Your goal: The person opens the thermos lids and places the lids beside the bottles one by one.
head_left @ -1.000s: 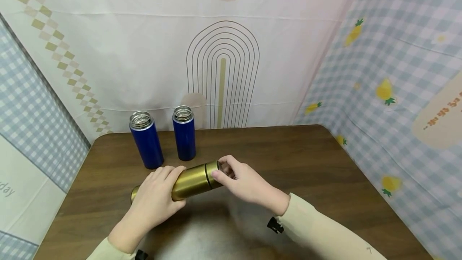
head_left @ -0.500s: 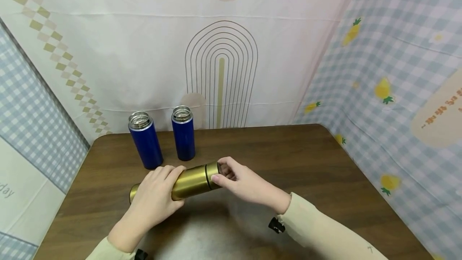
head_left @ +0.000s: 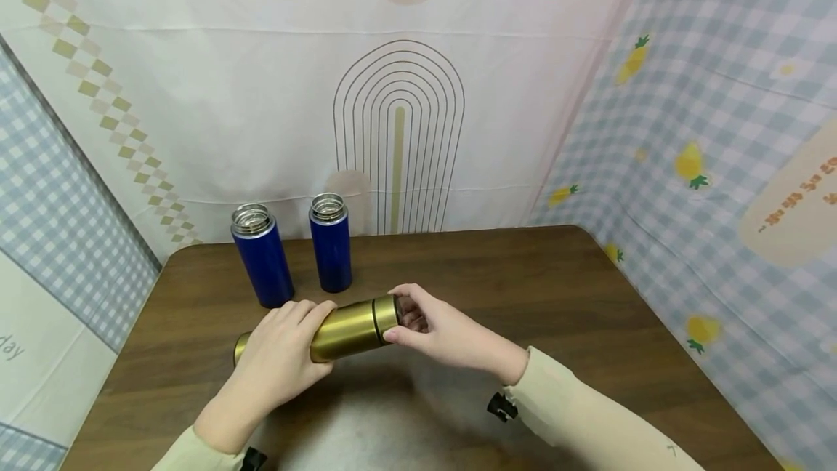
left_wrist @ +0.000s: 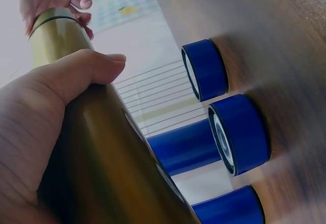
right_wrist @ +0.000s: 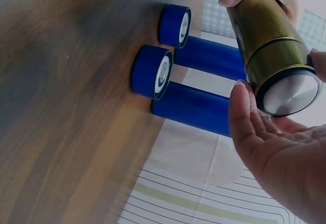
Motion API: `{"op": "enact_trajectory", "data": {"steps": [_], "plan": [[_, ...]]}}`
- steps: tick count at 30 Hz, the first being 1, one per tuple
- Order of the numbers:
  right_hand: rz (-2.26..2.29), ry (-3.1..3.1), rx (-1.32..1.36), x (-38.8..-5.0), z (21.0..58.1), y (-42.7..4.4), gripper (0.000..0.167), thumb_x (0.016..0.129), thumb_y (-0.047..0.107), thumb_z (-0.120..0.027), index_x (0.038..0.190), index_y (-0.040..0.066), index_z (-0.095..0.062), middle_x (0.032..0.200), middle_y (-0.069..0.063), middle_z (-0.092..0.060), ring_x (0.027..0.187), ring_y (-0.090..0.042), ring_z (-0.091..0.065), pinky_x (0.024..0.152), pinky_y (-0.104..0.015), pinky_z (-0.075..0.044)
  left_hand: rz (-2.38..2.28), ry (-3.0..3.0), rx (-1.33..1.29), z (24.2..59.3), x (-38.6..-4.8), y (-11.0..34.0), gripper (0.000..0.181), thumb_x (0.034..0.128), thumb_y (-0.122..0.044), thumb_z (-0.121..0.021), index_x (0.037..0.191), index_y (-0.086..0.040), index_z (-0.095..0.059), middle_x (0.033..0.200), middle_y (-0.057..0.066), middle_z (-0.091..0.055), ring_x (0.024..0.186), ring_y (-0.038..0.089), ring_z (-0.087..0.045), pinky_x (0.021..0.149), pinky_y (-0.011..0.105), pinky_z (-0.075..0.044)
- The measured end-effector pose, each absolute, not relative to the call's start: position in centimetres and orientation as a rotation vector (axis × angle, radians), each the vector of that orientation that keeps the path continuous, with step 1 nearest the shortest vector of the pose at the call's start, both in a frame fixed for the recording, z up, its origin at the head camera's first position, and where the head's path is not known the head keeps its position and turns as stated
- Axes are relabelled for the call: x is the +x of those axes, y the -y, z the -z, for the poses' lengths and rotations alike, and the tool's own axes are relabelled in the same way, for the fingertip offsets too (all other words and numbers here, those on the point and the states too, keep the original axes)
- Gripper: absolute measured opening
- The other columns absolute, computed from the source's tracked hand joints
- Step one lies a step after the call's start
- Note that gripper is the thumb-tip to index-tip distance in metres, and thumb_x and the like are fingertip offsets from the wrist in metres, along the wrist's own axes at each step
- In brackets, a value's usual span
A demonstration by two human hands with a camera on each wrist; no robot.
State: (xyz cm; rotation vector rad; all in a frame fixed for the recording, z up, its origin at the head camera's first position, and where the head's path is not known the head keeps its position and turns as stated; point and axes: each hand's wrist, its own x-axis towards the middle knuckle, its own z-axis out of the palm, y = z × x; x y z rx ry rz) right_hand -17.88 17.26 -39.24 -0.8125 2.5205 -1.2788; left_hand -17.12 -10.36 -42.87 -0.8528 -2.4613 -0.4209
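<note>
A gold thermos flask is held nearly lengthwise above the table, its cap end raised a little to the right. My left hand grips it round the body. At the cap, set off by a dark ring, my right hand pinches with thumb and fingers on opposite sides. The right wrist view shows the silver disc on the cap's end. Two blue flasks stand upright without lids behind the gold one. Their steel mouths are bare.
Two blue lids lie inner side up on the wooden table, in front of the blue flasks. In the head view the gold flask and hands hide them. A printed cloth hangs behind.
My right thumb has shifted down round the cap, and the right fingers have moved slightly over its far side. My left hand keeps its grip on the gold thermos flask.
</note>
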Motion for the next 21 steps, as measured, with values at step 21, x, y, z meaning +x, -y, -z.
{"op": "enact_trajectory", "data": {"steps": [21], "plan": [[1.317, -2.505, -0.875, -18.07, 39.39, -17.28, 0.078, 0.088, 0.042, -0.069, 0.149, 0.021, -0.024, 0.133, -0.001, -0.047, 0.112, -0.013, -0.054, 0.092, -0.034, -0.048, 0.507, 2.494, -0.786, 42.85, -16.76, 10.46, 0.080, 0.0531, -0.028, -0.086, 0.125, -0.008, -0.058, 0.103, 0.005, -0.058, 0.090, 0.027, -0.055, 0.079, 0.043, -0.044]]}}
